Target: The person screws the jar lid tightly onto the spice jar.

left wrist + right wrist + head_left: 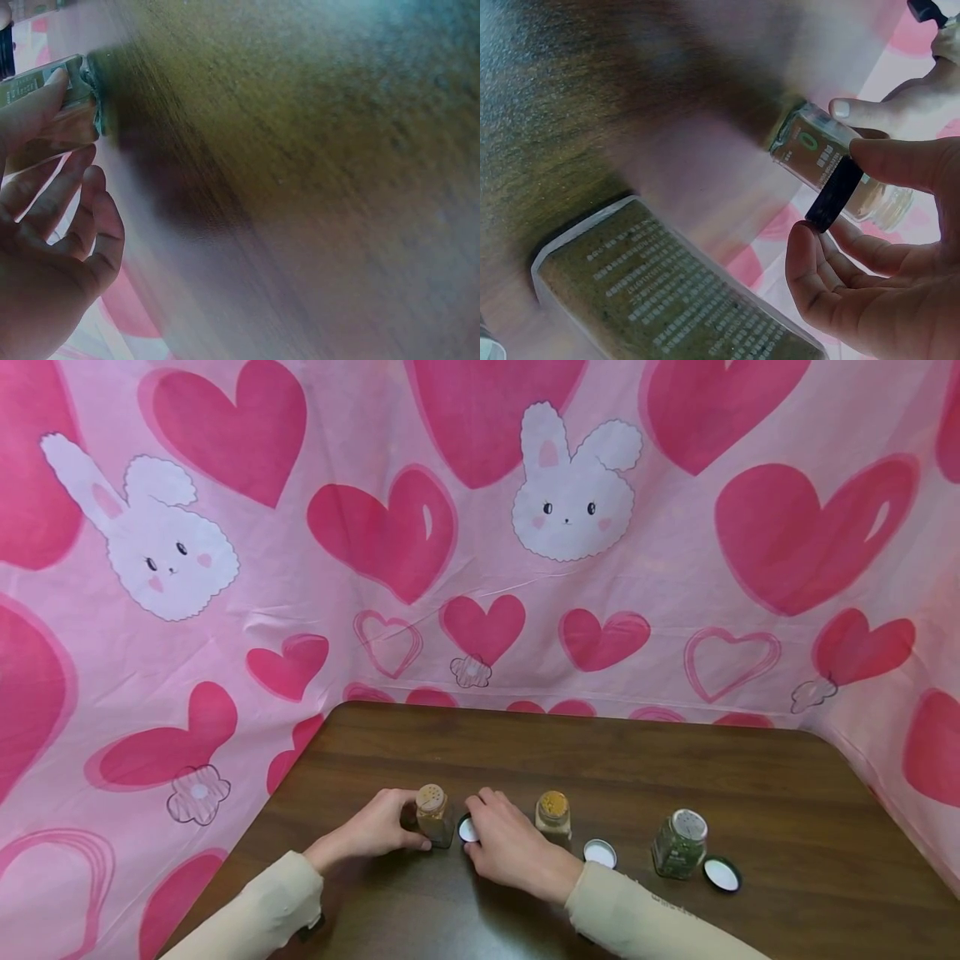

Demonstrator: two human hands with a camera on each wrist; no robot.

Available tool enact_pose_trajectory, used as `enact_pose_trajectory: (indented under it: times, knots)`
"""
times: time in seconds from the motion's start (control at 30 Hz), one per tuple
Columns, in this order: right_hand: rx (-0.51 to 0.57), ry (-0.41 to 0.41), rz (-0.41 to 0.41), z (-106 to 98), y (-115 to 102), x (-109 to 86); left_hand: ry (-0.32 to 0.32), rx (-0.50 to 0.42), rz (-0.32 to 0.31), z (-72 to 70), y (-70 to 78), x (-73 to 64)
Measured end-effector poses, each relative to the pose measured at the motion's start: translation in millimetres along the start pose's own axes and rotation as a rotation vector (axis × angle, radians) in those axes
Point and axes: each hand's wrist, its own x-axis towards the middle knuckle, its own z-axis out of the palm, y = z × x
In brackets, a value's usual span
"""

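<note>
My left hand (378,825) grips a small glass spice jar (442,828) of brown powder between thumb and fingers. Its perforated shaker top is bare, and the base stands on the table. In the left wrist view the thumb lies along the label of the jar (75,124). Just to the right, my right hand (510,847) pinches a black screw cap (834,193) by its edge, its white inside (469,831) visible in the head view. A second uncapped jar (553,818) with yellowish-brown powder stands beyond the right hand, partly behind it.
A jar of green dried herbs (678,847) with a shaker top stands farther right. One cap (722,875) lies beside it, white inside up, and another cap (600,854) is near the middle jar. Heart-patterned pink cloth (487,560) hangs behind the brown wooden table (600,752).
</note>
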Motion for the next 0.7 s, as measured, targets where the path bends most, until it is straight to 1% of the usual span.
enact_pose_trajectory:
  times: [0.17,0.4,0.6,0.7]
  knots:
    - [0.009,0.004,-0.003,-2.0,-1.0,0.8,-0.006,-0.004,-0.008,0.0,0.2,0.5]
    - [0.004,0.038,-0.023,-5.1,-1.8,2.9,-0.009,0.007,-0.027,-0.9,1.7,1.7]
    - [0.015,0.047,-0.012,-7.0,-3.1,4.4,-0.013,0.014,-0.036,-1.2,1.9,2.2]
    - [0.011,0.054,-0.011,-7.8,-4.0,5.2,-0.013,0.014,-0.031,-1.5,1.4,2.0]
